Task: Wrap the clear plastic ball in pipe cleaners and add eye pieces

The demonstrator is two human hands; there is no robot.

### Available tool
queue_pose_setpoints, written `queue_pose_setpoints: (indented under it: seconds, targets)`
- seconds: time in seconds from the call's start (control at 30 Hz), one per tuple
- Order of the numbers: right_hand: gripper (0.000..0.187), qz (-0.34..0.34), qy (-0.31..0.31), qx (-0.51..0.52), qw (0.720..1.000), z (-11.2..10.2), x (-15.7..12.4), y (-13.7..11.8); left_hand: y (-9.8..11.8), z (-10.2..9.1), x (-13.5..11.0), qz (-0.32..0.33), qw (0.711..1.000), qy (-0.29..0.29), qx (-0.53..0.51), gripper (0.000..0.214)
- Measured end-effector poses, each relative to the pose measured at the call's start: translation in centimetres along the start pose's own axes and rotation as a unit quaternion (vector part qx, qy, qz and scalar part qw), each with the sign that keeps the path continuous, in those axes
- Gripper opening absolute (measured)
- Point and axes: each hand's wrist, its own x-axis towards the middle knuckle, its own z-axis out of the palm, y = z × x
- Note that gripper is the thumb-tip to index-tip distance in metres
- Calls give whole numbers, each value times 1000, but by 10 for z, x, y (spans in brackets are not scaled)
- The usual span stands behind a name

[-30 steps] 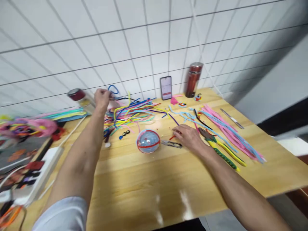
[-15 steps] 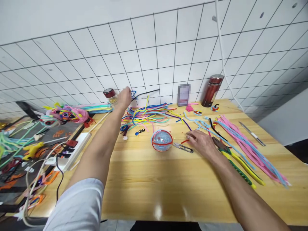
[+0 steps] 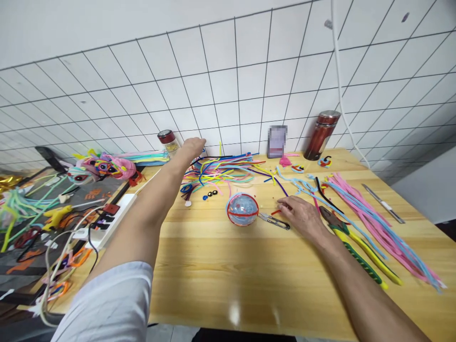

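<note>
My left hand (image 3: 194, 146) reaches to the back of the table, over the left end of a heap of coloured pipe cleaners (image 3: 228, 171). Its fingertips are turned away, so what they touch is hidden. My right hand (image 3: 301, 213) rests on the tabletop with its fingers loosely bent and a little apart. A short red pipe cleaner (image 3: 275, 212) lies at its fingertips, and a purple one (image 3: 282, 187) runs up to its knuckles. Between my arms sits a clear bluish ball (image 3: 242, 209) banded with red strips. Small thread snips (image 3: 278, 222) lie between the ball and my right hand.
Pliers (image 3: 351, 242) with yellow-green handles, pink and blue pipe cleaners (image 3: 384, 223) and a craft knife (image 3: 384, 203) lie right. A red flask (image 3: 322, 135), phone (image 3: 277, 141) and jar (image 3: 169, 141) stand at the back. A power strip (image 3: 116, 221) with cables lies left.
My left hand has moved slightly right and down towards the heap. The black pipe cleaner that stuck up beside it now lies lower, along the heap. My right hand stays in place; the view has shifted slightly.
</note>
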Motion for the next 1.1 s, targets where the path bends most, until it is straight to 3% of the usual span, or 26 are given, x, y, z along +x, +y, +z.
queue_pose_setpoints:
  seconds: [0.13, 0.27, 0.53, 0.63, 0.77, 0.97, 1.1]
  targets:
    - [25, 4, -6, 0, 1000, -1, 0, 0, 12, -3, 15, 25, 996, -46, 76, 36]
    - [25, 6, -18, -4, 1000, -1, 0, 1, 25, -16, 29, 62, 993, -44, 93, 24]
    - [26, 5, -15, -8, 1000, -2, 1, -1, 20, -26, 9, -9, 999, -28, 23, 20]
    - [26, 2, -13, -9, 1000, -3, 1, -1, 25, -30, 6, -14, 996, 19, -91, 15]
    - [25, 0, -6, -3, 1000, -1, 1, 1, 38, -31, 5, 18, 954, 87, -286, 9]
    - [25, -5, -7, -7, 1000, 1, 1, 4, 57, -14, 6, 62, 936, 55, -343, 9]
    - [28, 3, -20, -9, 1000, -1, 0, 4, 68, -9, 19, 72, 897, 80, -428, 22]
